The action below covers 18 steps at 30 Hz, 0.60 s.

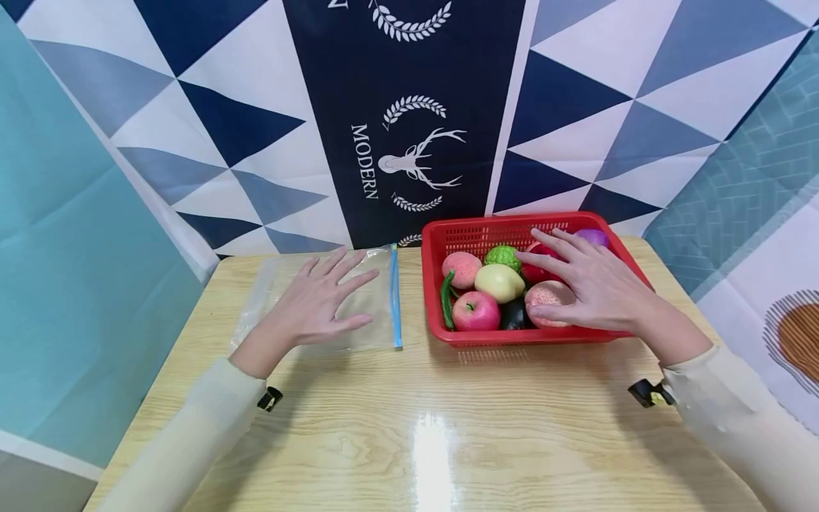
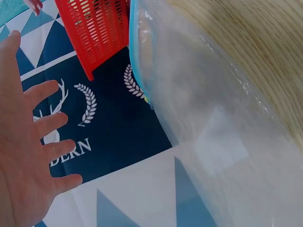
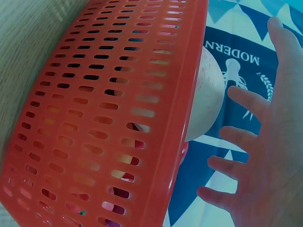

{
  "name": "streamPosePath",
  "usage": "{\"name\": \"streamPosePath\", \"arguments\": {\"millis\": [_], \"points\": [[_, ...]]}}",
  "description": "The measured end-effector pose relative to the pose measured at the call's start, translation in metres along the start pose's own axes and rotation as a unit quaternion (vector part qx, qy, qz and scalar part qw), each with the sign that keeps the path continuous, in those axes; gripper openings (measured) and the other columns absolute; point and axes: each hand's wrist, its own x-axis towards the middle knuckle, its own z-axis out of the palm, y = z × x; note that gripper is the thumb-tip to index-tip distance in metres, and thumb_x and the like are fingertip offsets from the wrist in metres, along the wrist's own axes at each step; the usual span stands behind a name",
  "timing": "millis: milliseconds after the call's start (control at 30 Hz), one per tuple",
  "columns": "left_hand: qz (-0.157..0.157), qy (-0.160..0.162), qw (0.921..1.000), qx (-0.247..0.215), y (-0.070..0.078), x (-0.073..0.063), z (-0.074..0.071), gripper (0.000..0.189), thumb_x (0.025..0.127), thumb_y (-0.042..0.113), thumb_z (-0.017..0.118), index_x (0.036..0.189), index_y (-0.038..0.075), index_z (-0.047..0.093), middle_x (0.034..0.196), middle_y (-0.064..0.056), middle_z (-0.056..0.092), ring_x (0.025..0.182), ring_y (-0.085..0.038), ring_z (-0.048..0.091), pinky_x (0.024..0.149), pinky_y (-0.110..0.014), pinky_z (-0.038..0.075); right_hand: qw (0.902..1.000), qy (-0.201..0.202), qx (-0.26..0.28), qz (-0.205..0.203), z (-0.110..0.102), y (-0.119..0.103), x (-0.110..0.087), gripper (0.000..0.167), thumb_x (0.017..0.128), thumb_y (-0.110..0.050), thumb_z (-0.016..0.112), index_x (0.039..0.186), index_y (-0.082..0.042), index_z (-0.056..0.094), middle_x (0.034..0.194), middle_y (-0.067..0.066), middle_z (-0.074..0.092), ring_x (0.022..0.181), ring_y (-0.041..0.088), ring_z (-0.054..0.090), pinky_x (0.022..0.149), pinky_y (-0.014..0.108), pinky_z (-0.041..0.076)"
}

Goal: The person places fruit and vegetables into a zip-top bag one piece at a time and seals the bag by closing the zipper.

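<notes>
My left hand (image 1: 320, 302), fingers spread and holding nothing, hovers over a clear zip bag (image 1: 374, 306) that lies flat with its blue zip strip (image 1: 396, 299) toward the basket. Over the right part of a red plastic basket (image 1: 457, 340) is my right hand (image 1: 595, 288), also spread and without anything in it. The basket holds toy fruit and vegetables: a pink apple (image 1: 476, 311), a pale yellow fruit (image 1: 499, 283), a green pepper (image 1: 446, 302), a bumpy green fruit (image 1: 502, 257), a dark eggplant (image 1: 514, 314) and speckled peach-like fruit (image 1: 462, 269). The right hand partly hides a red fruit (image 1: 536, 264).
A light wood table (image 1: 358, 427) carries the bag and the basket. Behind it hangs a patterned cloth (image 1: 409, 85) with a deer head and triangles. At the basket's far right corner sits a purple item (image 1: 592, 237). Glare (image 1: 432, 455) shines on the near tabletop.
</notes>
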Motion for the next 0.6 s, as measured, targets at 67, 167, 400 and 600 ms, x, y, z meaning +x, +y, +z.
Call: {"name": "streamPosePath", "arguments": {"millis": [67,167,400,600], "points": [[0.001,-0.003,1.0000,-0.002,0.001,0.004,0.002,0.080,0.101,0.070,0.055,0.171,0.030,0.050,0.186,-0.008,0.037,0.174,-0.042,0.032,0.132,-0.077,0.034,1.0000,-0.003,0.001,0.003,-0.001,0.000,0.000,0.093,0.082,-0.059,0.087,0.164,-0.026,0.059,0.181,0.016,0.042,0.165,0.046,0.038,0.124,0.083,0.036],[0.004,-0.008,0.9999,-0.009,0.002,0.010,0.005,0.078,0.102,0.069,0.055,0.170,0.030,0.051,0.185,-0.009,0.037,0.173,-0.043,0.034,0.132,-0.076,0.034,1.0000,-0.004,0.002,0.003,-0.001,0.001,0.000,0.093,0.081,-0.059,0.087,0.164,-0.027,0.059,0.180,0.017,0.043,0.165,0.046,0.038,0.124,0.083,0.035],[0.026,-0.009,0.9996,-0.007,0.003,0.022,0.011,0.076,0.103,0.066,0.055,0.168,0.027,0.054,0.183,-0.010,0.041,0.170,-0.042,0.039,0.130,-0.073,0.040,0.9999,0.000,0.001,-0.011,0.000,0.000,0.001,0.091,0.082,-0.060,0.085,0.163,-0.026,0.060,0.179,0.017,0.044,0.164,0.046,0.040,0.123,0.083,0.038],[0.038,-0.022,0.9989,-0.014,-0.001,0.033,0.019,0.072,0.105,0.063,0.055,0.165,0.024,0.058,0.182,-0.011,0.042,0.169,-0.040,0.040,0.127,-0.072,0.043,0.9999,0.001,0.002,-0.015,0.001,0.000,0.001,0.091,0.082,-0.059,0.085,0.163,-0.026,0.060,0.179,0.017,0.045,0.162,0.046,0.042,0.120,0.083,0.041]]}}
